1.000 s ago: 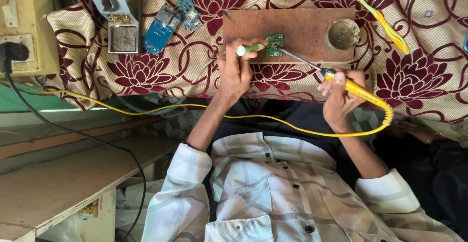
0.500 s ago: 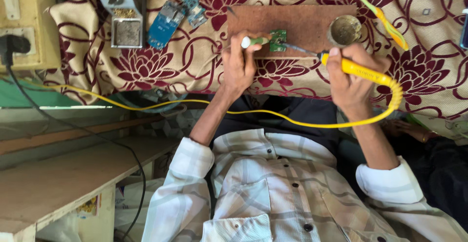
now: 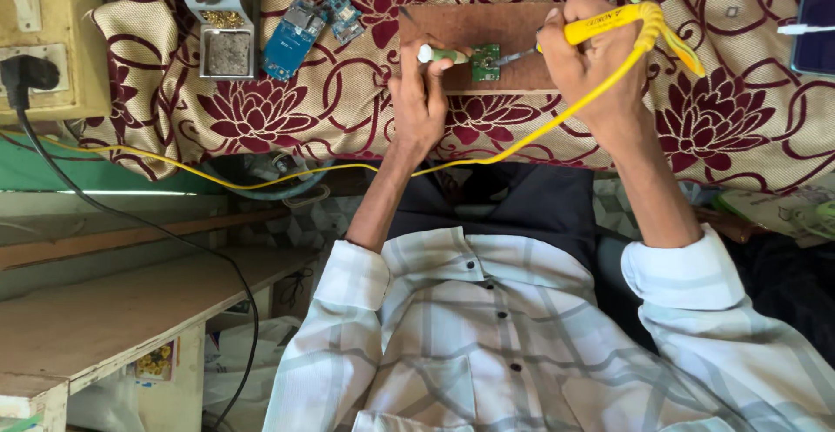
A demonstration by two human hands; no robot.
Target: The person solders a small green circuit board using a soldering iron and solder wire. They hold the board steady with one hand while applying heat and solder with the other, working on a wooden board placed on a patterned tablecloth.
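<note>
Brown board [image 3: 487, 25]: right hand [image 3: 591, 66] moved up, iron tip seemingly at green circuit board [image 3: 485, 62]

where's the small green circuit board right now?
Head view, top centre: green circuit board lies on the brown wooden board, between the left hand and right hand.

A floral cloth [image 3: 739, 127] covers the bench, bearing a brown board [image 3: 487, 27].

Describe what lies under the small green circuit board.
The small green circuit board rests on a brown wooden board, which lies on a maroon-flowered cloth. The surface beneath is covered.
</note>
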